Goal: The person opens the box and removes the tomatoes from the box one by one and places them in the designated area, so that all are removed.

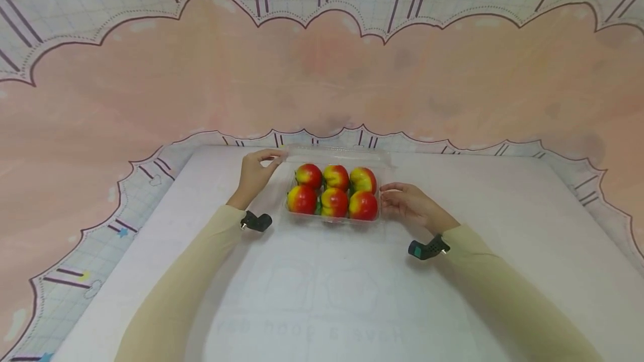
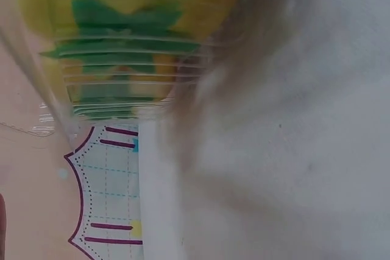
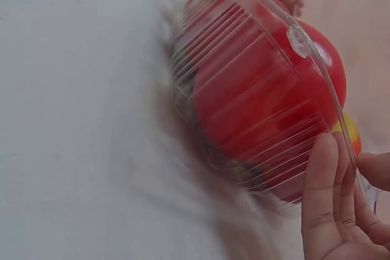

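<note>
Clear box (image 1: 329, 219) sat mid-table, toward the back, w/ 6 red-yellow fruits (image 1: 334, 202) in 2 rows of 3. Its lid (image 1: 338, 156) was up at the rear edge, off the fruits. L hand (image 1: 255, 170) was at the lid's L end, thumb & index together, pinching the edge. R hand (image 1: 411, 203) was at the box's R side, thumb & fingers clamped on the rim, seen best in the R wrist view; a moulded bump (image 3: 299, 41) stood out on that rim nearby. L wrist view showed green leaves (image 2: 116, 35) on one fruit thru the ribbed box wall.

Writing: faint letters (image 1: 374, 334) on the white table (image 1: 322, 264) near the front, approx. "Have a good day", reversed & hard to read. Pink backdrop (image 1: 322, 82) had printed bars, stars etc. Both wrists wore a black cam (image 1: 257, 222), sleeves pale yellow.
</note>
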The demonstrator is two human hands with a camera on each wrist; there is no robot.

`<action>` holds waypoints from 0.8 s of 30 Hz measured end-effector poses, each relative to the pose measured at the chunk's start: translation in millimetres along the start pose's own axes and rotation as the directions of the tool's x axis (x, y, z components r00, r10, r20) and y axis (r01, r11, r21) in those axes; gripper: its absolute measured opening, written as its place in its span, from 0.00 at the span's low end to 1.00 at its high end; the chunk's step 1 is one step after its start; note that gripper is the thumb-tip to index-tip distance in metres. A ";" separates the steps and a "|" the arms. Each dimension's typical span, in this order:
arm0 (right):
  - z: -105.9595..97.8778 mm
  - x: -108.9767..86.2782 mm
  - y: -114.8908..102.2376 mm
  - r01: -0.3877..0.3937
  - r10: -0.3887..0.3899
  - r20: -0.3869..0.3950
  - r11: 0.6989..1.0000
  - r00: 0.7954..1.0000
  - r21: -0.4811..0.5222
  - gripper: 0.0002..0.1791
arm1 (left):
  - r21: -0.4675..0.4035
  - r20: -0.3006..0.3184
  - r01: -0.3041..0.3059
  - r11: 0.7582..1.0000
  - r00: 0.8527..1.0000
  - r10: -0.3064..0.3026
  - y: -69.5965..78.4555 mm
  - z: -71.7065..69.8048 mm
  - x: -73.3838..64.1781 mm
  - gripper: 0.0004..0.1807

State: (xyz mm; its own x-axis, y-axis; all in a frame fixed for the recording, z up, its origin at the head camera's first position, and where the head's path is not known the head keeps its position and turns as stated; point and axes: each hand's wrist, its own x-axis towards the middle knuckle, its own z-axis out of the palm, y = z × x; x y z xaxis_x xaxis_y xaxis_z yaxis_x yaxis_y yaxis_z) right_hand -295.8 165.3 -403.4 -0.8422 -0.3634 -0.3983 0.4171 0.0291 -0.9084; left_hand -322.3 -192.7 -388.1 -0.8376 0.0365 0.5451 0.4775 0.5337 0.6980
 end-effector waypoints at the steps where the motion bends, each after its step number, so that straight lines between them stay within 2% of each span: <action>1: -0.1 -0.9 0.7 0.001 -0.001 -0.004 1.000 1.000 -0.016 0.26 | -0.004 -0.003 0.001 1.000 1.000 -0.001 0.6 0.4 0.2 0.09; 7: -3.4 -9.5 5.5 0.026 -0.026 0.001 0.991 1.000 -0.132 0.26 | -0.045 -0.034 0.005 0.999 0.999 -0.007 7.2 2.4 2.3 0.09; 13: -8.3 -20.8 10.7 0.030 -0.028 0.022 0.992 0.999 -0.119 0.24 | -0.071 -0.044 -0.042 0.997 0.998 0.039 17.7 5.0 5.3 0.09; 20: -9.4 -36.8 13.3 0.007 -0.005 0.020 0.996 1.000 -0.094 0.25 | -0.072 -0.053 -0.036 0.997 0.998 0.032 62.6 0.7 -1.8 0.09; 24: -10.6 -42.3 16.0 0.004 0.000 0.038 0.995 0.999 -0.102 0.21 | -0.089 -0.068 -0.020 0.996 0.998 0.014 62.8 3.4 -0.9 0.09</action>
State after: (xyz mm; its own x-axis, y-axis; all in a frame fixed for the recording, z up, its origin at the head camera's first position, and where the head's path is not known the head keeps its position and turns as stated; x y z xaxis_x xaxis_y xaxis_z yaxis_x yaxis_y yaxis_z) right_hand -257.1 191.0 -402.4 -0.8290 -0.3982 -0.3928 0.3764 0.1225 -0.9183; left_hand -292.5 -156.3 -346.3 -0.8108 -0.0131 0.5852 0.5160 0.4559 0.7252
